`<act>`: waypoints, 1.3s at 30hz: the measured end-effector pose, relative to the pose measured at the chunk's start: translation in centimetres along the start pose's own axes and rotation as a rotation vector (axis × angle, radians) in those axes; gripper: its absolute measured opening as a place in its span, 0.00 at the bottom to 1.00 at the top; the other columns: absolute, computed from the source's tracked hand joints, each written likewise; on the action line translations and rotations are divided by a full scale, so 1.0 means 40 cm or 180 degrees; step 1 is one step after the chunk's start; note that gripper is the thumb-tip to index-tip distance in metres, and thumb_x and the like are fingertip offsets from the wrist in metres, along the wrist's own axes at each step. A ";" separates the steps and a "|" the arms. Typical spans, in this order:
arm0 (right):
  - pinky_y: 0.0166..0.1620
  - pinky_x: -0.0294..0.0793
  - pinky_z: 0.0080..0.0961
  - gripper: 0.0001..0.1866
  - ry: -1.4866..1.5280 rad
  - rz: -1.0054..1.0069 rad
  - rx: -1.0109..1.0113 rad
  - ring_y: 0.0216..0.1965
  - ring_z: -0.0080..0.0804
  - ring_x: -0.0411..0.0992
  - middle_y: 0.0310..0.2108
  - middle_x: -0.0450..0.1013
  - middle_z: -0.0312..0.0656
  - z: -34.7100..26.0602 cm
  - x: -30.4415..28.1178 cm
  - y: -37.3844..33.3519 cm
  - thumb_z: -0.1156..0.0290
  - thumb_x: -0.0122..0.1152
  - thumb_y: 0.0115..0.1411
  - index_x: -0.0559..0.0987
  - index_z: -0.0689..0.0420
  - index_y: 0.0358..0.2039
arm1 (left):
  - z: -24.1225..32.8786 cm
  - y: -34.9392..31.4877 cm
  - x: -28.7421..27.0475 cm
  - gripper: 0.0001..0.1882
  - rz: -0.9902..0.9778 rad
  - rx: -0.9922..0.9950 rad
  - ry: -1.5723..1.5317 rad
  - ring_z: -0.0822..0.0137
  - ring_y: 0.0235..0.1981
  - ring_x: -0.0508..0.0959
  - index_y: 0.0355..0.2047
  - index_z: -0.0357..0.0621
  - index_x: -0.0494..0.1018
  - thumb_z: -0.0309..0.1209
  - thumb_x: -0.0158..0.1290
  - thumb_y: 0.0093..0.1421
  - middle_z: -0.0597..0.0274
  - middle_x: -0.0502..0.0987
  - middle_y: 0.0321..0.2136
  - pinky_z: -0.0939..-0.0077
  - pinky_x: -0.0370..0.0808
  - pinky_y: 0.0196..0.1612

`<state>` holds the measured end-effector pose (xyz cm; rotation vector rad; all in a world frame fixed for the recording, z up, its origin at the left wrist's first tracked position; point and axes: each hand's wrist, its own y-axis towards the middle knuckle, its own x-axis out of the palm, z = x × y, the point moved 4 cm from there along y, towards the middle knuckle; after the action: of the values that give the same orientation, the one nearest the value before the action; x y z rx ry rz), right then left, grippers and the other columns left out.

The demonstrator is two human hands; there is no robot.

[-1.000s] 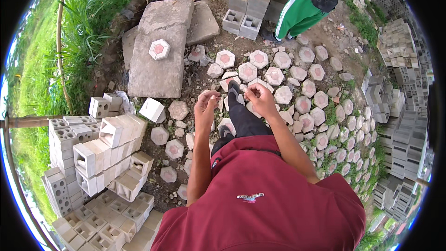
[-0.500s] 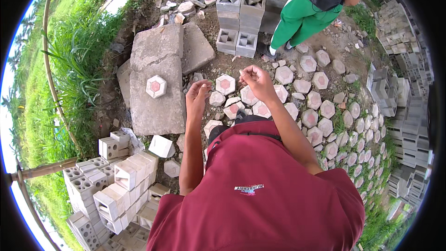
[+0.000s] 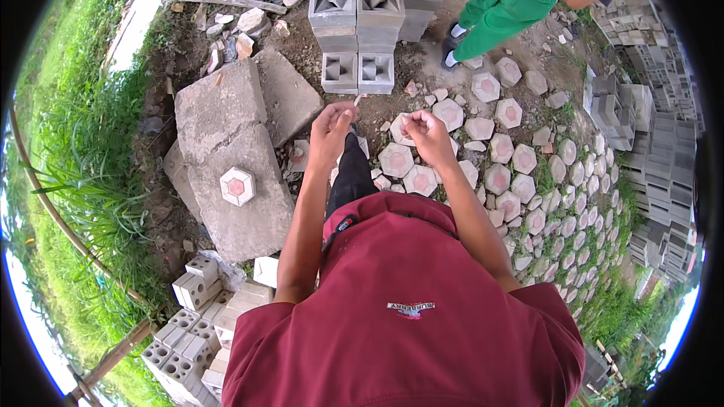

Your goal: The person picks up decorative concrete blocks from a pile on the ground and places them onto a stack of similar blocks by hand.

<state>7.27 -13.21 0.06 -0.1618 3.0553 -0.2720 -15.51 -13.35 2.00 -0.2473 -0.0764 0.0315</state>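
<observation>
Facing the stack of grey hollow blocks [image 3: 375,30], which stands ahead with your left hand [image 3: 332,130] nearer, you hold both hands apart, the right hand [image 3: 430,139] above hexagonal pavers [image 3: 396,160], fingers half-curled, though whether either pinches anything you cannot tell.

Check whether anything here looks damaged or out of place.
Yes: on your left, a concrete slab has a jagged line across it, apparently a crack. A single hexagonal paver sits on top, away from the other pavers.
</observation>
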 end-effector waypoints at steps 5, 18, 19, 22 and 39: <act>0.33 0.73 0.19 0.12 -0.0348 0.0481 0.0175 0.28 0.19 0.73 0.26 0.76 0.37 0.046 -0.009 0.224 0.66 0.60 0.62 0.76 0.64 0.34 | -0.046 0.286 -0.027 0.13 -0.0286 -0.0381 0.0001 0.68 0.44 0.78 0.48 0.40 0.73 0.31 0.47 0.66 0.60 0.79 0.42 0.71 0.74 0.48; 0.67 0.48 0.39 0.56 -0.1197 0.0756 0.0556 0.66 0.52 0.51 0.64 0.49 0.67 0.517 0.024 0.685 0.51 0.68 0.54 0.43 0.72 0.65 | -0.649 0.852 -0.131 0.16 -0.0064 -0.1679 0.0317 0.69 0.43 0.78 0.47 0.39 0.74 0.37 0.49 0.65 0.59 0.80 0.41 0.75 0.73 0.44; 0.67 0.47 0.39 0.58 -0.1382 0.0653 0.0607 0.67 0.52 0.49 0.65 0.47 0.67 0.617 0.032 0.741 0.50 0.68 0.54 0.40 0.73 0.65 | -0.791 0.884 -0.155 0.17 0.0222 -0.1579 0.0214 0.71 0.38 0.78 0.45 0.40 0.75 0.40 0.52 0.63 0.61 0.80 0.37 0.78 0.73 0.39; 0.67 0.50 0.33 0.64 -0.1165 0.0661 0.1116 0.67 0.50 0.51 0.65 0.47 0.66 0.897 0.023 0.867 0.41 0.65 0.52 0.36 0.72 0.66 | -1.123 0.975 -0.162 0.22 0.0548 -0.1802 0.0826 0.74 0.29 0.72 0.38 0.39 0.77 0.48 0.56 0.59 0.66 0.75 0.29 0.75 0.70 0.31; 0.44 0.81 0.46 0.60 -0.1649 0.0050 0.2361 0.54 0.56 0.69 0.60 0.60 0.60 1.676 -0.124 1.333 0.40 0.65 0.50 0.37 0.52 0.69 | -1.719 1.299 0.156 0.36 0.1667 -0.3047 -0.1774 0.44 0.62 0.59 0.62 0.34 0.53 0.34 0.57 0.59 0.43 0.56 0.61 0.36 0.64 0.58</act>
<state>12.22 27.99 -75.04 -0.1310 2.2672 -1.1212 -4.97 20.51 -76.80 -1.2092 -0.5857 0.5957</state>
